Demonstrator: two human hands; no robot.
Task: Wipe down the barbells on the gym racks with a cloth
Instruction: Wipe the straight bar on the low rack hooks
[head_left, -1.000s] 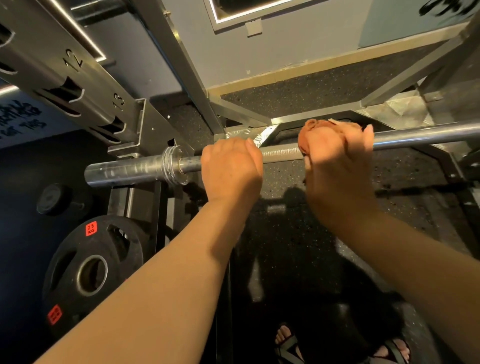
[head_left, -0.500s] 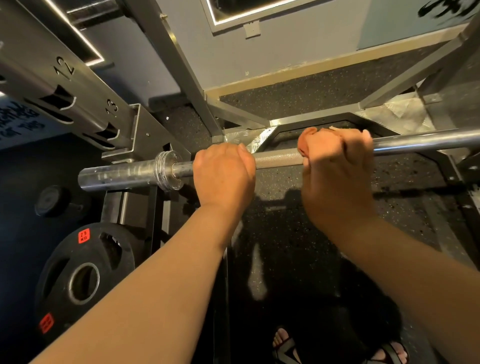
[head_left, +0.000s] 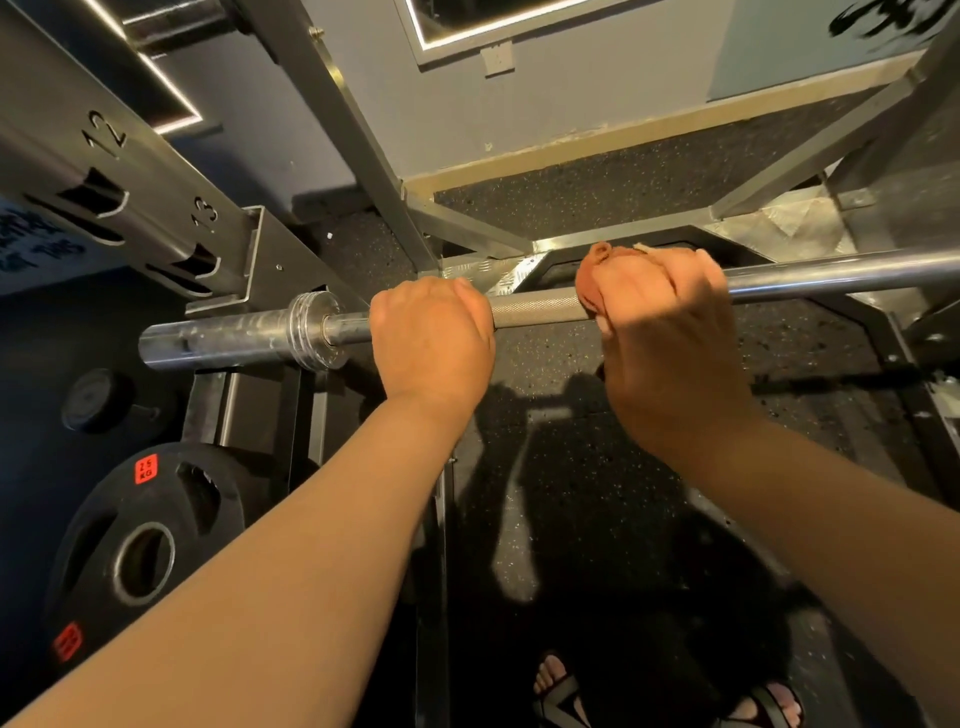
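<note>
Rubber flooring (head_left: 649, 478) underfoot, dark and speckled, with sandalled toes (head_left: 556, 680) at the bottom edge. Nearest on the left, a black weight plate (head_left: 119, 540) marked 25 KG, stored low beside the rack. Above it, two bare forearms reaching forward to the barbell (head_left: 535, 306), which lies level across the gym rack (head_left: 156, 208), its sleeve end poking out to the left. Left hand (head_left: 431, 338) wrapped bare around the shaft just inside the collar, grip pressed together over the steel. Right hand (head_left: 670, 332) likewise curled closed, pinching an orange-red cloth (head_left: 589, 283) against the bar, cloth edges showing at the thumb side. Short stretch of knurled shaft bare between the two hands; smooth shaft running on to the right, well apart from either hand. Numbered rack upright, 12 and 13 visible, slanting away at upper left. Farther back, steel frame members, a skirting line and a grey wall.

Judged mid-wipe, most of the right-hand length apparently not yet covered. Possible trouble: the knurling snagging the cloth and dragging it out of the palm, or a hard sideways push rolling the bar on its supports if the left hand eases off. Small wad of cloth, so bare fingers could rub steel instead of fabric. No containers in view.
</note>
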